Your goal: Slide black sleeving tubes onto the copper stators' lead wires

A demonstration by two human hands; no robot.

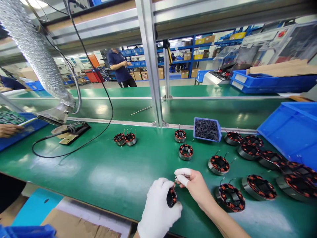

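Note:
My left hand (158,208), in a white glove, is closed around a small round motor stator (171,197) with copper windings, held on edge above the green bench (104,172). My right hand (192,183) is bare with white finger cots on thumb and forefinger. Those two fingers pinch a thin wire lead at the top of the stator. More stators lie flat nearby: two (185,152) just beyond my hands, a pair (125,138) to the left, and several larger ones (260,186) at the right.
A small blue tray (207,129) of dark short pieces sits at mid bench. A blue bin (292,129) stands at right. A foil extraction hose (37,56) hangs over a soldering stand (71,130) at left. Another person's hand (8,130) is at far left; a person (120,67) stands in the background.

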